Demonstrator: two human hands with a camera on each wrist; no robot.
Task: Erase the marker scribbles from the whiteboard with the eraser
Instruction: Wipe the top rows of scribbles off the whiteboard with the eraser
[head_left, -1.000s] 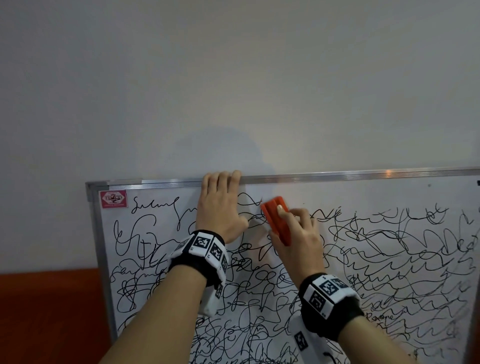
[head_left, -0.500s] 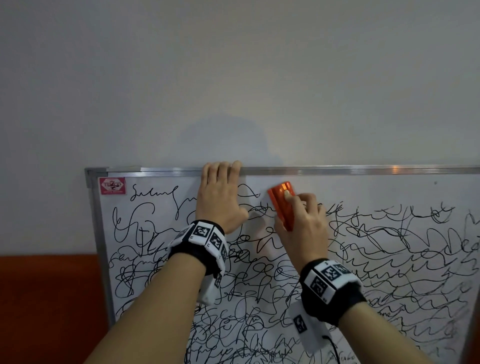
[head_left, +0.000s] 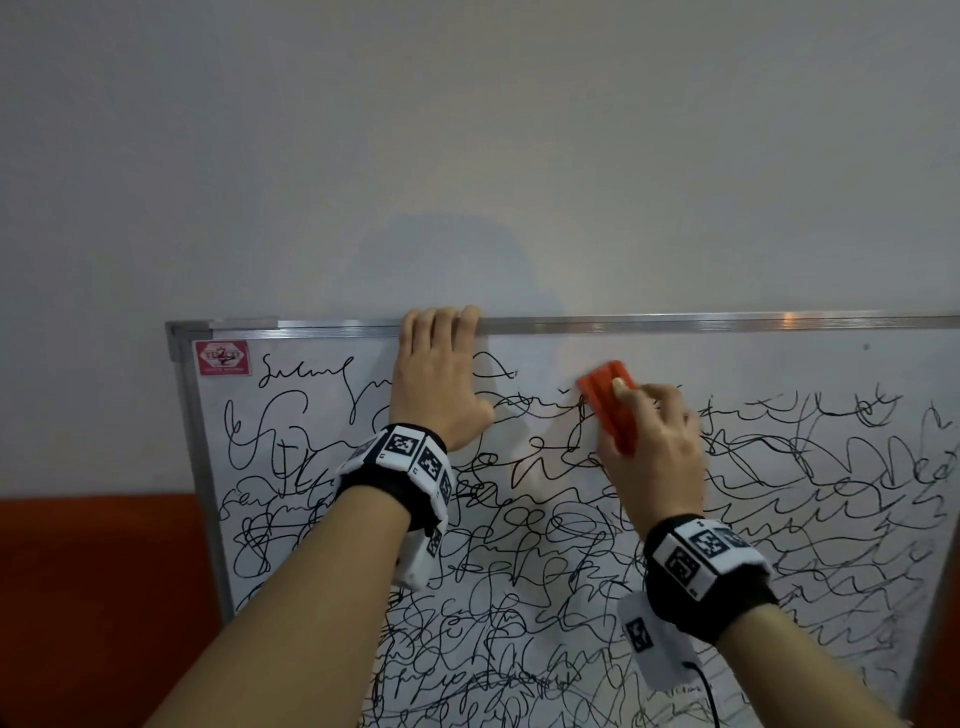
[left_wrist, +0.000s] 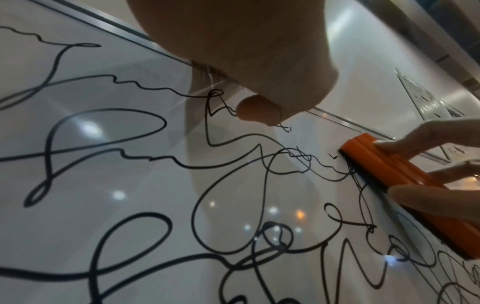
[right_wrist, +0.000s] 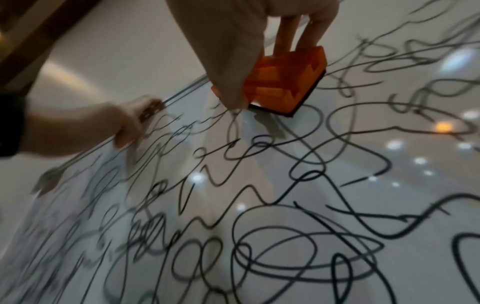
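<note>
The whiteboard (head_left: 779, 358) leans against a wall, covered in black marker scribbles (head_left: 519, 545). My left hand (head_left: 436, 384) lies flat on the board near its top edge, fingers straight and fingertips reaching the metal frame (head_left: 675, 323). My right hand (head_left: 654, 441) grips an orange eraser (head_left: 608, 405), whose dark felt is pressed on the board just right of the left hand. The left wrist view shows the eraser (left_wrist: 389, 174) held by a thumb and fingers. In the right wrist view the eraser (right_wrist: 285, 82) sits on the scribbles below the frame.
A plain grey wall (head_left: 467, 156) rises above the board. An orange-red surface (head_left: 93, 597) lies to the lower left, beyond the board's left edge. A red logo sticker (head_left: 222, 357) marks the top left corner. A small wiped patch shows left of the eraser.
My right hand slid the eraser up and then right along the top rows of scribbles, leaving a wiped patch. The left hand stayed on the board's top edge.
</note>
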